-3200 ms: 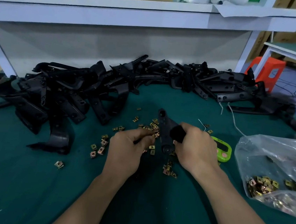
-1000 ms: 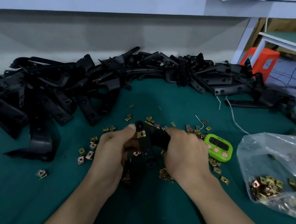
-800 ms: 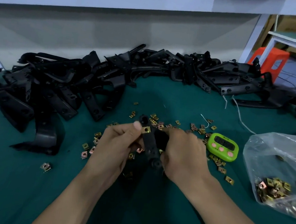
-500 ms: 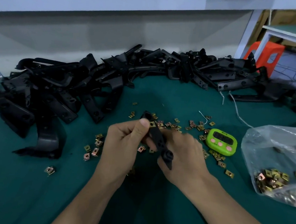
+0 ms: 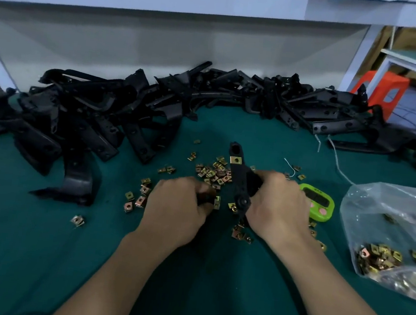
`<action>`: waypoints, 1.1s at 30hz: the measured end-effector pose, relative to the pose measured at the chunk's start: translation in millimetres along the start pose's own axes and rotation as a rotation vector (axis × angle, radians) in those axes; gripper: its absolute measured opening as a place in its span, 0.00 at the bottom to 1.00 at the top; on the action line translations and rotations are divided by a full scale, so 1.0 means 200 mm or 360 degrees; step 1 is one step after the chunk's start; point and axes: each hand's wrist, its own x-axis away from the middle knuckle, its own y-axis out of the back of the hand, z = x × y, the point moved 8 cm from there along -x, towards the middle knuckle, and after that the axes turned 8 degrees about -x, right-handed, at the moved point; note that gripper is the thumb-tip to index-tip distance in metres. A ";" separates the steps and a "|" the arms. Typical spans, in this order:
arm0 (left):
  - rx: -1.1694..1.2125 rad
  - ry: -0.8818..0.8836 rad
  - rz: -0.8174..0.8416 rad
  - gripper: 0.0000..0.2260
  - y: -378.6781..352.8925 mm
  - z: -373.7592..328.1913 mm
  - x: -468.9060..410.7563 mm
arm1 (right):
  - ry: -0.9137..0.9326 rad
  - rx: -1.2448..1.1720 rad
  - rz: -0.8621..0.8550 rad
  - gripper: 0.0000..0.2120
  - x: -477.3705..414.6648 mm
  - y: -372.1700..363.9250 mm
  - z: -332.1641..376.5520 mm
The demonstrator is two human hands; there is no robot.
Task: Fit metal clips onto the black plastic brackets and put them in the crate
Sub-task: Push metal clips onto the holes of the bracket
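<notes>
My right hand (image 5: 277,208) grips a black plastic bracket (image 5: 241,176) by its middle, long end pointing up and away. A brass metal clip (image 5: 236,159) sits fitted near the bracket's top end, below a round hole. My left hand (image 5: 177,206) is curled low over the table, its fingers closed on a dark lower part of the bracket (image 5: 204,198), with a loose clip (image 5: 217,201) right at the fingertips. Several loose clips (image 5: 214,172) lie scattered on the green mat behind and around both hands. No crate is in view.
A long heap of black brackets (image 5: 109,111) curves along the back of the table from left to right. A green timer (image 5: 319,203) lies just right of my right hand. A clear plastic bag of clips (image 5: 385,240) sits at the right edge. An orange stool (image 5: 386,91) stands beyond the table.
The bracket has swung from tilted across my hands to pointing up and away, with the fitted clip now showing. My left hand dropped from the bracket's top down toward the loose clips.
</notes>
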 end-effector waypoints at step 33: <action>0.1637 0.0187 -0.0079 0.10 -0.06 -0.03 0.01 | 0.0039 0.0003 -0.0020 0.05 -0.03 -0.03 -0.03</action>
